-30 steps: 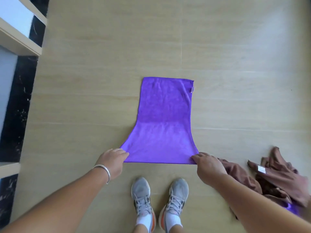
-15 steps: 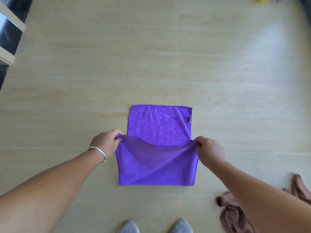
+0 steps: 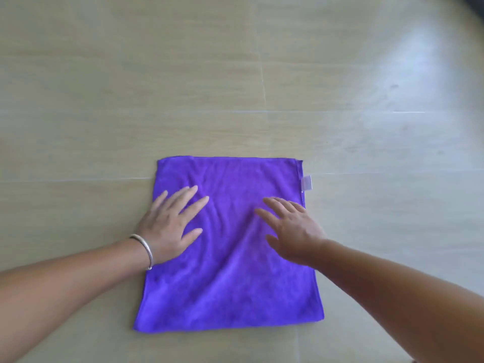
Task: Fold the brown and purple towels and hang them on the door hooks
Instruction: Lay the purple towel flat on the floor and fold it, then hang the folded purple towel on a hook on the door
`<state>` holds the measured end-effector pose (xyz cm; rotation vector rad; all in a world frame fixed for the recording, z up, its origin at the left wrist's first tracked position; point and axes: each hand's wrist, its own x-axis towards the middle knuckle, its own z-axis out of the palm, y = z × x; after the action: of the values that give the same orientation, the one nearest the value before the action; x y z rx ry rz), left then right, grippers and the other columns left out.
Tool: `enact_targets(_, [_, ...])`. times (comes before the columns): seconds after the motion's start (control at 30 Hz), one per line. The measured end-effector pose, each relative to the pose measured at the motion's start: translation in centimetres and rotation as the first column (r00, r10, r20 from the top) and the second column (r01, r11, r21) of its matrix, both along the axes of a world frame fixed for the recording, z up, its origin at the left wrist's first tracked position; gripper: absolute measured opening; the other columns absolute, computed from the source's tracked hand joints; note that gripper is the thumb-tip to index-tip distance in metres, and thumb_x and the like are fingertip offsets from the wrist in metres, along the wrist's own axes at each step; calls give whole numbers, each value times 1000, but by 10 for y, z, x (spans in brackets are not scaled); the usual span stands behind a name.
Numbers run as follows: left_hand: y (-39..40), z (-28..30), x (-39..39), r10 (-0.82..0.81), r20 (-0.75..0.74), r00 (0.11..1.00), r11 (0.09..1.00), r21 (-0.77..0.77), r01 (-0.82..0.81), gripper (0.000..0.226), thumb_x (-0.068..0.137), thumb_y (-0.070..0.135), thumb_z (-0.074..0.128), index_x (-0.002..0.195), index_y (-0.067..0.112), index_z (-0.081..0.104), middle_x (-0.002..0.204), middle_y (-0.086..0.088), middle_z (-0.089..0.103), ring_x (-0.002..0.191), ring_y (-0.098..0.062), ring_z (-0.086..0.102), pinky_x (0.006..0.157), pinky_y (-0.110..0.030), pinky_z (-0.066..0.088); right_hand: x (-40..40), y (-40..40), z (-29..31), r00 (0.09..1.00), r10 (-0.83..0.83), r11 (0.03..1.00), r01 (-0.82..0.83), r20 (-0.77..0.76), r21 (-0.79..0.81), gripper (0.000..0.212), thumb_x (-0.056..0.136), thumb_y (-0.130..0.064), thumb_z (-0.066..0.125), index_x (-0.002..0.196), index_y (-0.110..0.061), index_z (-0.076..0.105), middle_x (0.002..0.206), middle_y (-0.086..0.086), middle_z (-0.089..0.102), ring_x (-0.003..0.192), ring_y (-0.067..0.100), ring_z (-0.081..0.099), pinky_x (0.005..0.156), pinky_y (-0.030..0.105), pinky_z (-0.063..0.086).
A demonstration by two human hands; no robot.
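Both hands flat on a folded purple towel on the floor.

The purple towel (image 3: pixel 230 258) lies as a near-square on the pale wood-look floor (image 3: pixel 78 100), a small tag (image 3: pixel 306 183) at its right edge. The left hand (image 3: pixel 167 226), with a bracelet (image 3: pixel 146 251) on its wrist, rests on the towel's left part, fingers (image 3: pixel 187 199) straight and spread. The right hand (image 3: pixel 296 229) lies on the right part, fingers likewise spread, gripping nothing.

Bare floor (image 3: pixel 262 74) open beyond my fingertips and out to both sides, purple towel (image 3: pixel 230 271) flat under my left hand (image 3: pixel 167 229) and right hand (image 3: pixel 293 231), small tag (image 3: pixel 306 183) jutting off its right edge
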<state>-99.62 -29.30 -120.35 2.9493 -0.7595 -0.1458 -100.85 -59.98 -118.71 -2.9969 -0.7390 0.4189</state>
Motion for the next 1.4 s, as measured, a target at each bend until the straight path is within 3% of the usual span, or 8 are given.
enact_targets(0.17, [9,-17,-71,-77,-187,979,983,152,106,74,83,64,36,148,30,34,155,-8,31,144,-24,22,107,-56,22,-48,-13,-1,974,-19,987,-18,-224,-161,79,76,-69,32,140,-25,49,147,8,46,131,25,49,97,45,49])
enact_targets(0.37, [9,-10,17,65,-160,985,963,268,-20,70,89,68,16,151,40,0,163,-1,0,148,-16,-10,117,-54,7,22,-3,7,988,-53,954,6,-148,-301,80,93,-65,26,155,-23,-2,162,5,-8,149,22,-4,120,41,9])
enact_targets(0.43, [1,-2,27,138,-179,974,946,317,-76,67,96,60,24,152,36,-2,162,-1,-8,149,-18,-8,118,-50,4,29,2,10,994,-59,963,33,-92,-267,77,97,-56,35,155,-18,2,163,6,-4,149,23,-2,120,40,11])
enact_targets(0.6, [12,-10,-40,-85,-146,986,978,178,111,73,85,62,35,146,22,38,154,-8,34,144,-19,23,108,-51,28,-32,9,0,981,146,983,-158,-124,-96,85,84,-66,40,148,-10,37,157,9,28,143,25,31,111,46,35])
enact_targets(0.77, [37,-16,-72,-233,-119,965,940,228,255,81,84,65,39,149,18,31,157,-8,26,149,-19,4,109,-53,25,-53,-11,-19,953,284,943,-297,-101,-148,91,82,-74,30,146,-10,39,156,9,31,140,30,35,105,54,38])
enact_targets(1.03, [47,-19,-50,-309,-33,951,934,181,309,60,87,24,32,147,17,29,161,-3,-3,148,-20,-4,105,-48,34,-45,-9,-19,955,296,930,-288,1,-226,66,79,-28,53,142,-12,46,150,12,41,127,40,47,85,53,50])
enact_targets(1.27, [22,3,-18,-227,-28,973,941,250,227,59,73,-2,25,119,-5,62,123,-22,63,99,-31,69,54,-37,58,-29,6,-9,971,239,932,-227,8,-283,59,70,-13,59,129,-11,61,135,11,58,108,37,62,50,35,49])
enact_targets(1.4, [-3,38,-15,-76,-222,972,895,414,164,58,93,3,31,150,6,22,159,-11,19,143,-23,28,102,-37,43,-24,21,16,996,46,979,-60,-77,-195,52,89,-9,50,140,-10,43,147,10,41,124,30,49,70,39,54])
